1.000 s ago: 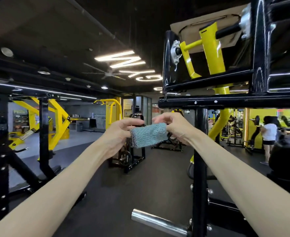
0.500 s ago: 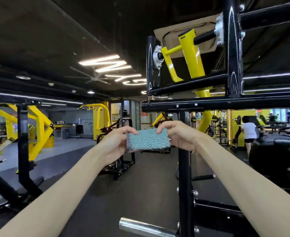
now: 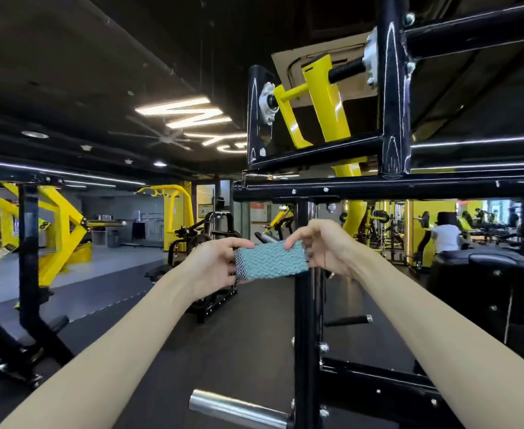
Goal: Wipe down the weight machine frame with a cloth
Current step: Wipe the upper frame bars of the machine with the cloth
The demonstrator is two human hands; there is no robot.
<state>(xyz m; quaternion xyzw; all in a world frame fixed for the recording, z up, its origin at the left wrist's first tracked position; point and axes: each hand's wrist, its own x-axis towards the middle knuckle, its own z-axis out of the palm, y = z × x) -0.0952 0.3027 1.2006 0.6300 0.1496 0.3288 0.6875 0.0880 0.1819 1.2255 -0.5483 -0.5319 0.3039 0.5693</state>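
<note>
Teal knitted cloth (image 3: 271,263) is held level, long axis left to right, the left hand (image 3: 211,264) pinching its dark-edged end and the right hand (image 3: 325,249) pinching the other, with the black frame post (image 3: 304,320) just behind, nearer the right hand.
</note>
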